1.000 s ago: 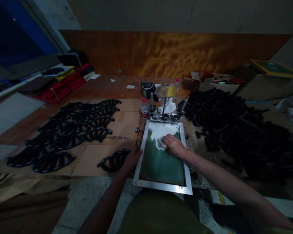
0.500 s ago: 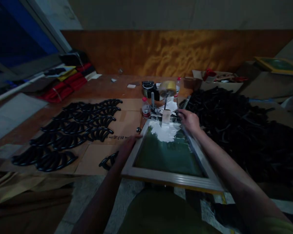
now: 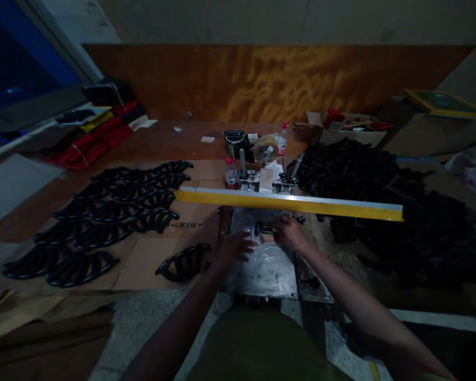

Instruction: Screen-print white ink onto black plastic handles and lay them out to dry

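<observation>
The screen frame (image 3: 289, 203) is swung up and shows edge-on as a long yellow and white bar across the middle. Beneath it lies the bare metal base plate (image 3: 262, 272). Both my hands are on the plate's far end. My right hand (image 3: 289, 234) has its fingers curled round a small black part (image 3: 265, 230) sitting on the plate. My left hand (image 3: 235, 248) reaches in beside that part from the left, and its fingers are smeared by motion. One black curved piece (image 3: 182, 262) lies on the cardboard just left of my left forearm.
Rows of black curved pieces (image 3: 115, 211) cover the cardboard sheets at left. A big heap of black pieces (image 3: 381, 201) fills the right. Behind the hinge clamps stand a bottle (image 3: 232, 177) and a tape roll (image 3: 265, 149). Red cloth (image 3: 99, 140) lies far left, a second framed screen (image 3: 444, 103) far right.
The screen frame went from flat to fully raised. My right hand left the white ink and came down onto the plate. My left hand let go of the frame's edge and moved in.
</observation>
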A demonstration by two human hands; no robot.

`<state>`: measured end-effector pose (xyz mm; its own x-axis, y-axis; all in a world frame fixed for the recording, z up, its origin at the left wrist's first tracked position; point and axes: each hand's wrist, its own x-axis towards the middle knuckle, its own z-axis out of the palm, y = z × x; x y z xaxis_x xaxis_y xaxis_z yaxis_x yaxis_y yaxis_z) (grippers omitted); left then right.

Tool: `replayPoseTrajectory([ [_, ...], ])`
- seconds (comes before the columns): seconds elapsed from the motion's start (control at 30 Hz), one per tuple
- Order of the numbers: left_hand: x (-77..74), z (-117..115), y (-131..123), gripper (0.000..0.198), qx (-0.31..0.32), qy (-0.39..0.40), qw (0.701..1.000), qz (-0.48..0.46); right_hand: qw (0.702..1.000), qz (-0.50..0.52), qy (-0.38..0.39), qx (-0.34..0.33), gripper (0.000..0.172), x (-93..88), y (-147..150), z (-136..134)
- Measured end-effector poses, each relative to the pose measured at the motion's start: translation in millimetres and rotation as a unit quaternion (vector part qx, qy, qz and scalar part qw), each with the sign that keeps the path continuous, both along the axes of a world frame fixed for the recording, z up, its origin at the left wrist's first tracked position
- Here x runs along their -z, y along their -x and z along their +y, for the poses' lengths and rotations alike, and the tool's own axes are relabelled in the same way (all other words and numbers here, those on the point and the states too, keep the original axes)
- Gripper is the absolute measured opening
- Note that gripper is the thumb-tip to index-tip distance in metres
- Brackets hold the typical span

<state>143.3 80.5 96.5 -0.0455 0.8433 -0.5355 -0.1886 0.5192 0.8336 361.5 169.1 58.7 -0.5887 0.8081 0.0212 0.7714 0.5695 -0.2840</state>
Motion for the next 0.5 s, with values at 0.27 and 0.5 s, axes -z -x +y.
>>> replayPoseTrajectory([
  [0.27, 58.5, -40, -45, 0.062, 0.07, 0.12, 0.985, -0.1, 0.999, -0.016, -0.011, -0.032, 0.036, 7.0, 1, -6],
  [0.5, 45.5, -25, -66, 0.06, -0.081, 0.082, 0.984, -0.137, 0.988, 0.09, -0.06, -0.11, 0.03, 8.9, 26, -42],
])
